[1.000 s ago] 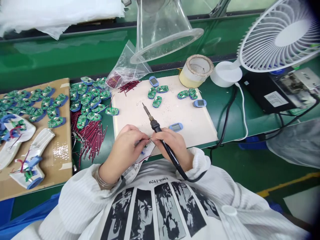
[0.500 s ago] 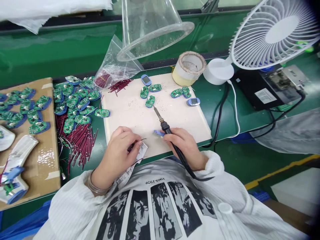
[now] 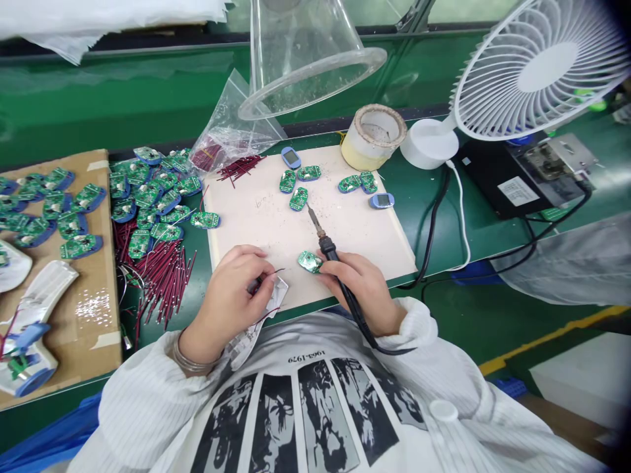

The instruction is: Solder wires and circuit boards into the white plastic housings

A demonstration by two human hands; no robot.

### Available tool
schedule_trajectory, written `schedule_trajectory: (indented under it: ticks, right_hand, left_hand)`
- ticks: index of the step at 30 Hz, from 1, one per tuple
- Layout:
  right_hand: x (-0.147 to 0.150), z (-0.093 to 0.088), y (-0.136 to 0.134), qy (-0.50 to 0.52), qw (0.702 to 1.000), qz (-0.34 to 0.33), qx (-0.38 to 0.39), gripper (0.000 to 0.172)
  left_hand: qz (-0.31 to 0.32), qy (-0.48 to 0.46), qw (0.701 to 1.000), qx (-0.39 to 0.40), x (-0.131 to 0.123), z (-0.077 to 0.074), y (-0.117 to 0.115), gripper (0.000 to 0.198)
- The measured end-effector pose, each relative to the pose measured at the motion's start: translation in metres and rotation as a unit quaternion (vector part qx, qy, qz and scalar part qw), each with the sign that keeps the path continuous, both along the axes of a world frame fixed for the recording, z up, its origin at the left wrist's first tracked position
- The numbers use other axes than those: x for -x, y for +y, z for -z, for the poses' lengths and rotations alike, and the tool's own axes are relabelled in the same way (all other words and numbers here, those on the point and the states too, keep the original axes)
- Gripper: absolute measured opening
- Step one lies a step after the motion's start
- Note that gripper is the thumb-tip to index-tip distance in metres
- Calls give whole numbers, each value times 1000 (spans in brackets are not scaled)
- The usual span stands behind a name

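Observation:
My left hand (image 3: 240,284) is closed round a white plastic casing (image 3: 277,297) that pokes out below the fingers towards my lap. A thin dark wire end sticks out by the fingertips, and a dark part between the fingers is mostly hidden. My right hand (image 3: 362,289) grips a soldering iron (image 3: 331,248), its tip pointing up and away over the white work sheet (image 3: 256,226). Pinched in the same hand's fingertips is a small green circuit board (image 3: 309,261), component side up. Several like boards and a blue display unit (image 3: 290,157) lie beyond the tip.
Piled boards (image 3: 150,194) and dark red wires (image 3: 167,279) lie left, beside a cardboard sheet (image 3: 96,295) bearing more boards and white casings. A clear funnel-shaped hood (image 3: 310,85) hangs above the back. Behind right stand a tape roll (image 3: 377,138), a fan (image 3: 537,72) and a black box (image 3: 503,177).
The circuit board in my right fingertips has turned, from its blue edge showing to its green face up. My left hand keeps its hold almost unmoved. The whole view has shifted slightly.

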State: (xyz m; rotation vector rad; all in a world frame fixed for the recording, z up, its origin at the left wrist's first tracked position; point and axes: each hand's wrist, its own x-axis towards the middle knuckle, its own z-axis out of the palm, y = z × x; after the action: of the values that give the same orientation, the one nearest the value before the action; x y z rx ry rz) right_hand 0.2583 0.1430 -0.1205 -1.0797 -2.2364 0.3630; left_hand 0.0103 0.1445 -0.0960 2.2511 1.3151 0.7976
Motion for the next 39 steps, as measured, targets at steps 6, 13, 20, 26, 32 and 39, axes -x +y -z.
schedule_trajectory:
  ticks: [6,13,20,26,32,39]
  right_hand:
    - [0,-3,6,31,998,-52,17,17]
    - [13,-8,29,-94,986,-124,-58,14]
    - [30,-5,26,-47,995,-81,-19,14]
    - [41,-11,19,143,984,-54,86,7]
    - [50,-18,15,203,970,-16,135,7]
    - [54,-16,10,268,950,40,153,13]
  left_hand:
    - [-16,-1,1000,19,3,0,-1,9]
    - [-34,-5,999,38,4,1,-2,10]
    - [-76,-56,993,64,-6,2,-2,11]
    - [-95,-90,988,79,-13,-5,-2,13]
    - [-81,-120,984,103,-17,-10,-3,12]
    - [-125,-173,967,140,-24,-14,-8,13]
